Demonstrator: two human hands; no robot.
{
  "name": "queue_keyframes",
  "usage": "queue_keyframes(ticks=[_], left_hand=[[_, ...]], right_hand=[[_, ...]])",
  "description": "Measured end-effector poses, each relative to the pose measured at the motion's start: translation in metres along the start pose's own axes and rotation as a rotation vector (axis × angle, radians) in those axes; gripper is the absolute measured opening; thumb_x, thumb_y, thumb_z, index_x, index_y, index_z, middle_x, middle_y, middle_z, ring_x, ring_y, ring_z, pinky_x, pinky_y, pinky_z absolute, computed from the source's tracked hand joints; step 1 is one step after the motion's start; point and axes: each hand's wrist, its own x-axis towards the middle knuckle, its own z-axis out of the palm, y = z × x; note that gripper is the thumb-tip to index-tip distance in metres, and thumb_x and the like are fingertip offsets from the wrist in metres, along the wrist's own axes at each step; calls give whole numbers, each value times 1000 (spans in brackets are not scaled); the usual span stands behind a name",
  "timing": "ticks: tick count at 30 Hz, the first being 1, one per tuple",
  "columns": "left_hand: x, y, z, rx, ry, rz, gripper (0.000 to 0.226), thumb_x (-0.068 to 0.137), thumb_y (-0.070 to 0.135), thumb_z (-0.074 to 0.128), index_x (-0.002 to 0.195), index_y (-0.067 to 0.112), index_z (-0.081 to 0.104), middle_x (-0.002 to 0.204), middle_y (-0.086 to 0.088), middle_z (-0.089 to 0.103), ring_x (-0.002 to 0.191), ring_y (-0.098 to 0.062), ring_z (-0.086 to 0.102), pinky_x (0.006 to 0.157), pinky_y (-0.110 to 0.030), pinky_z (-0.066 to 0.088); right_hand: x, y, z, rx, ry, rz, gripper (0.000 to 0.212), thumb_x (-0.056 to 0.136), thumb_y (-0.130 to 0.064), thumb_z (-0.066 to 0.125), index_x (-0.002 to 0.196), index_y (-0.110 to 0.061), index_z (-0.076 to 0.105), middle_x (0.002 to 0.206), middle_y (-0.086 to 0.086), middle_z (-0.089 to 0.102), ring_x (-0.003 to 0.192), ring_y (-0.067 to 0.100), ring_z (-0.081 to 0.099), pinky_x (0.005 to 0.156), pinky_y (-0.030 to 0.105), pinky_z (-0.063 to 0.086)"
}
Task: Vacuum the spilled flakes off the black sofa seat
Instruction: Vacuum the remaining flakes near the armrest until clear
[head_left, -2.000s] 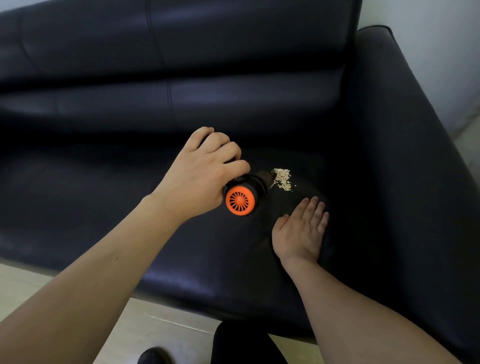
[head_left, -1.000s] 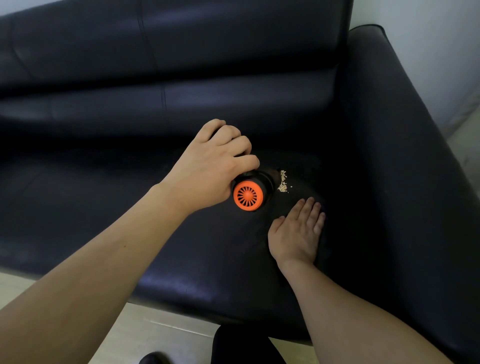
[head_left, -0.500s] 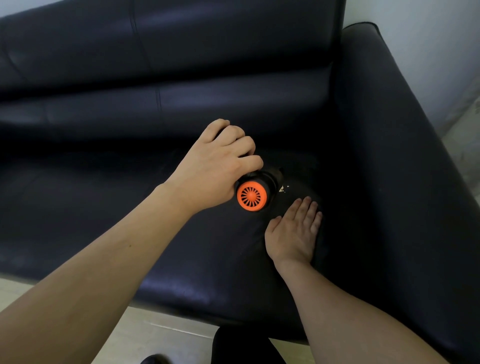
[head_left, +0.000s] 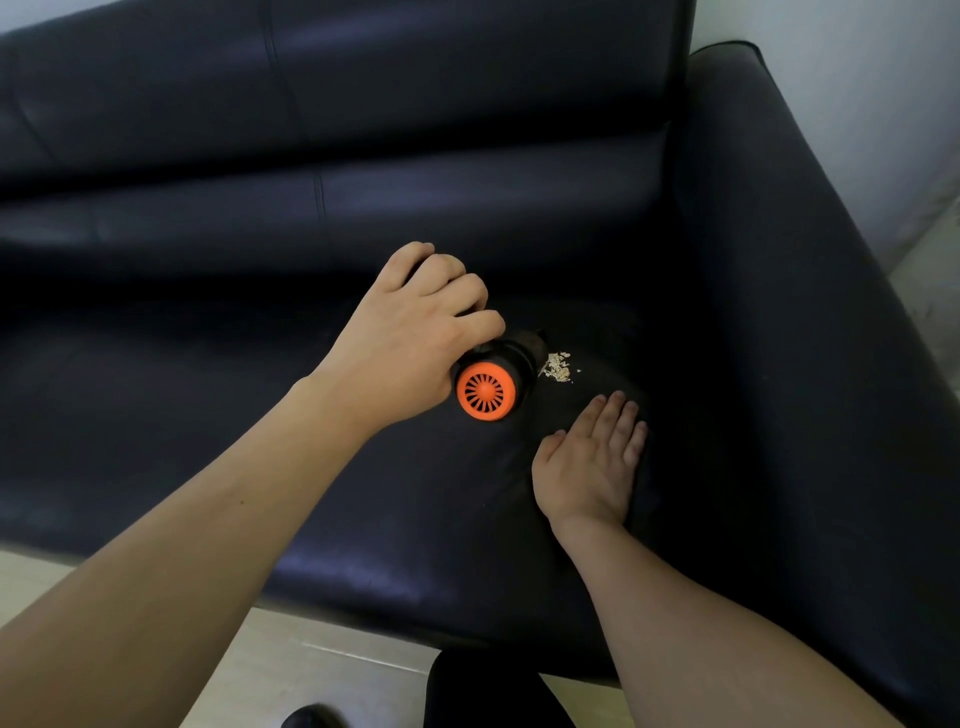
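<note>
The person leans over a black sofa seat (head_left: 218, 415), both bare forearms reaching in from the lower edge of the view. The left hand (head_left: 415, 343) grasps a small handheld vacuum (head_left: 498, 379), its fingers curled over the top of the dark body so that most of the casing is hidden under the knuckles. The vacuum lies low against the cushion, its round orange vented end cap (head_left: 485, 392) facing back toward the camera and its dark front end pointing away to the right. Just beside that front end sits a small pale patch of flakes (head_left: 558, 368), scattered on the leather on the right part of the seat, with one or two stray bits a little to the right of the main cluster; whether the nozzle actually touches them cannot be told. The right hand (head_left: 592, 462) rests flat on the cushion nearer the camera than the flakes, palm down, fingers straight and close together, holding nothing; its fingertips (head_left: 618, 402) point toward the flakes but stay apart from them. To the right rises the sofa's padded armrest (head_left: 779, 260), and the backrest (head_left: 363, 93) spans the top of the view. A pale floor (head_left: 311, 670) shows below the seat's front edge, along with a dark trouser leg (head_left: 488, 691) and a dark shoe tip (head_left: 311, 717).
</note>
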Motion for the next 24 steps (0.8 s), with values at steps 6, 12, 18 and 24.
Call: queue_keyframes(ticks=[6, 12, 18, 24], left_hand=[[-12, 1, -5, 2, 2, -10, 22, 83, 19, 67, 105, 26, 68, 104, 1, 62, 114, -30, 53, 113, -49, 26], [-25, 4, -11, -11, 6, -24, 23, 83, 18, 67, 105, 26, 68, 103, 1, 62, 114, -30, 54, 113, -50, 26], [-37, 11, -14, -21, 21, -29, 25, 82, 17, 69, 105, 25, 68, 103, 1, 62, 113, -30, 54, 113, -49, 26], [-43, 15, -16, -24, 47, -29, 24, 81, 15, 69, 103, 24, 69, 101, 1, 62, 111, -30, 55, 113, -48, 26]], right_hand=[[0, 0, 0, 7, -3, 1, 70, 100, -35, 26, 157, 3, 11, 166, 23, 8, 154, 35, 3, 125, 48, -2], [0, 0, 0, 6, -1, 3, 70, 100, -34, 27, 157, 4, 12, 166, 23, 9, 154, 35, 3, 125, 48, -2], [0, -1, 0, 10, -7, 2, 70, 99, -35, 26, 157, 4, 12, 166, 22, 9, 154, 35, 4, 125, 48, 0], [0, 0, 0, 6, -16, 4, 70, 100, -35, 25, 157, 4, 12, 166, 22, 8, 154, 35, 3, 125, 48, 0]])
